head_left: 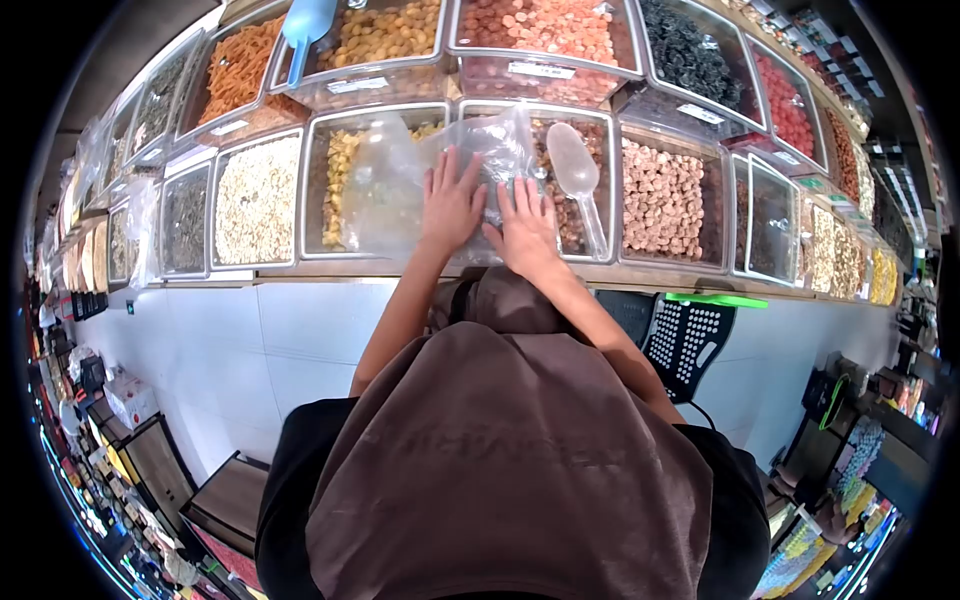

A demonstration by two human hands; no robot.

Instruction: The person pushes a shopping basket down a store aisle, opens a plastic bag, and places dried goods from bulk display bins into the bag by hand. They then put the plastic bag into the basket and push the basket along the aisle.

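My left hand lies flat with fingers extended on a clear plastic bag. Beside it, my right hand rests palm down, fingers spread a little, on the same crinkled plastic or a second sheet of it. The plastic stretches over two lidded bins, one with yellow pieces and one with brown pieces. Just right of my right hand, a clear scoop lies on the brown-filled bin, handle toward me. Whether the plastic is one bag or several, I cannot tell.
Bins of oats, round pinkish-brown pieces and orange strips surround my hands. A blue scoop sits at the upper left. Below the counter's right side is a black perforated basket with a green edge.
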